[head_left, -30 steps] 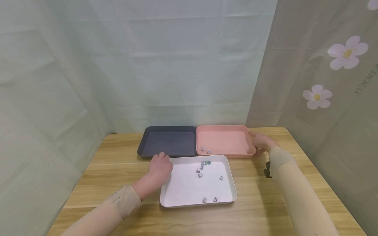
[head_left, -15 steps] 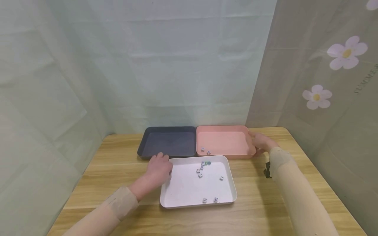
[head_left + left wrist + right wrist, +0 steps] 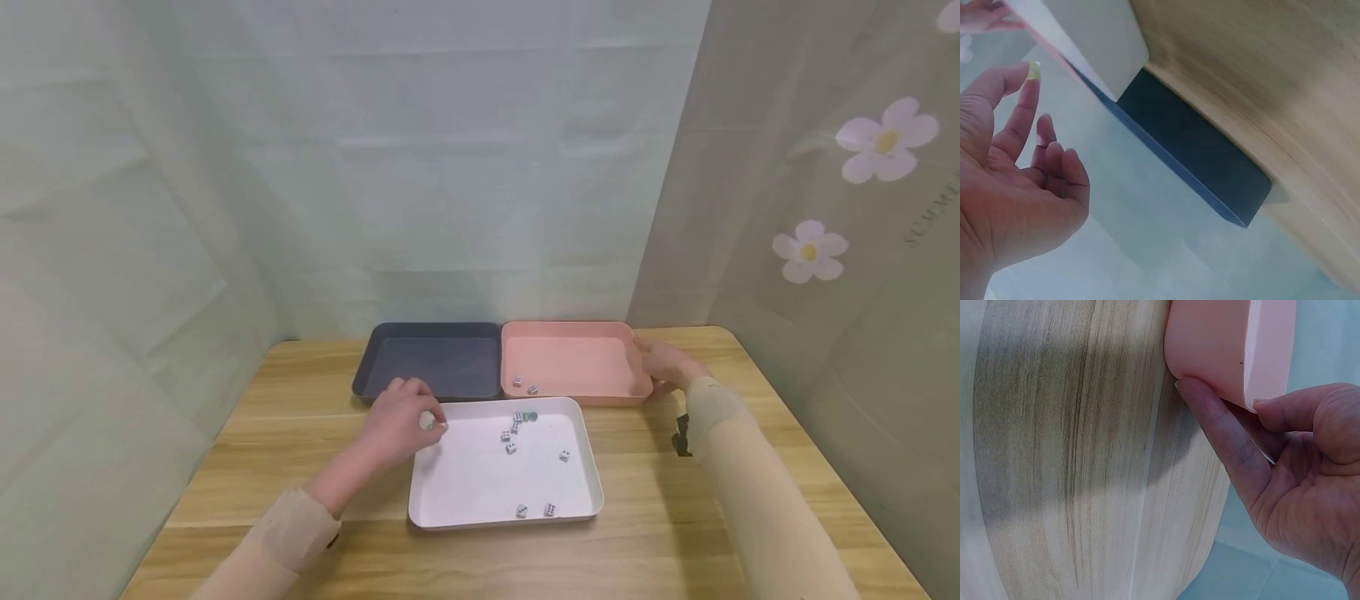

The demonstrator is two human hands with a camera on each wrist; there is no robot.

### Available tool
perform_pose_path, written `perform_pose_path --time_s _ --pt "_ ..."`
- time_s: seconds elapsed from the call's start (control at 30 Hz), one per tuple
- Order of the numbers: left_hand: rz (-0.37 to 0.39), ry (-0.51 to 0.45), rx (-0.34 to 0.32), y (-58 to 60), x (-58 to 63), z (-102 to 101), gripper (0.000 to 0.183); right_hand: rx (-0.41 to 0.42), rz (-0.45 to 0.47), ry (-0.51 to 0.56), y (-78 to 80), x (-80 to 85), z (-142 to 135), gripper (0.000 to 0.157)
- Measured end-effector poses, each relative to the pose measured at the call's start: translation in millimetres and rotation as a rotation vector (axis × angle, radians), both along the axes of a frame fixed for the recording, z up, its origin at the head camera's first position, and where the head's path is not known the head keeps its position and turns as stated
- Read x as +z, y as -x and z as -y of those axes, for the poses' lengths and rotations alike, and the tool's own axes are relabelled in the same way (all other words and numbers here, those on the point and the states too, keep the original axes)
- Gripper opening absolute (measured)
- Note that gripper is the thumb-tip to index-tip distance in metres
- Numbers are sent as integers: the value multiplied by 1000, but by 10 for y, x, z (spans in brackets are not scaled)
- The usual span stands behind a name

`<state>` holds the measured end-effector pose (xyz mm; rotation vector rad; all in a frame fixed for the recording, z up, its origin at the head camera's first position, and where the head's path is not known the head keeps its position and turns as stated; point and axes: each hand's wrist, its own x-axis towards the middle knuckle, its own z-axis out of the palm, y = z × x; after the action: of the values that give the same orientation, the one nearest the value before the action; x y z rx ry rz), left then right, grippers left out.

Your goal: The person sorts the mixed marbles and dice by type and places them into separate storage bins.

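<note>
My left hand [image 3: 396, 423] is raised over the left end of the white tray [image 3: 465, 492]. Its thumb and index fingertip pinch a small pale yellow-green piece [image 3: 1034, 70], mostly covered by the fingertips; I cannot tell its kind. The other fingers curl loosely below. Several white dice [image 3: 511, 447] lie scattered in the white tray, with small green round pieces [image 3: 532, 416] near its far rim. My right hand [image 3: 666, 363] grips the right end of the pink tray [image 3: 577, 399], thumb on the rim [image 3: 1252, 400] and index finger against the underside. Two dice [image 3: 532, 389] sit in the pink tray's near left corner.
A dark blue tray [image 3: 429, 398] stands left of the pink one, side by side behind the white tray. All three are on a wooden table [image 3: 300, 433]. Pale cloth [image 3: 450, 167] hangs along the back and sides.
My left hand has lifted and turned from the white tray's left rim, bringing the pinched piece into view. My right hand keeps its hold on the pink tray.
</note>
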<state>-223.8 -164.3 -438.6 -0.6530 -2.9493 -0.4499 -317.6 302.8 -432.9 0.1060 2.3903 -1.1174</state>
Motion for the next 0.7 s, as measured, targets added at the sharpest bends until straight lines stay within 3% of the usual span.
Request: perform_pose_path --time_s 0.2,0.43,0.7 --pt "-55 -103 20 -5 70 -11 5 -14 9 -20 8 8 -11 71" --pt "-67 -188 44 -9 143 1 6 0 9 -8 -25 26 -41 73" --pt "-107 -297 61 65 164 44 7 14 -3 -16 -34 35 -66 77"
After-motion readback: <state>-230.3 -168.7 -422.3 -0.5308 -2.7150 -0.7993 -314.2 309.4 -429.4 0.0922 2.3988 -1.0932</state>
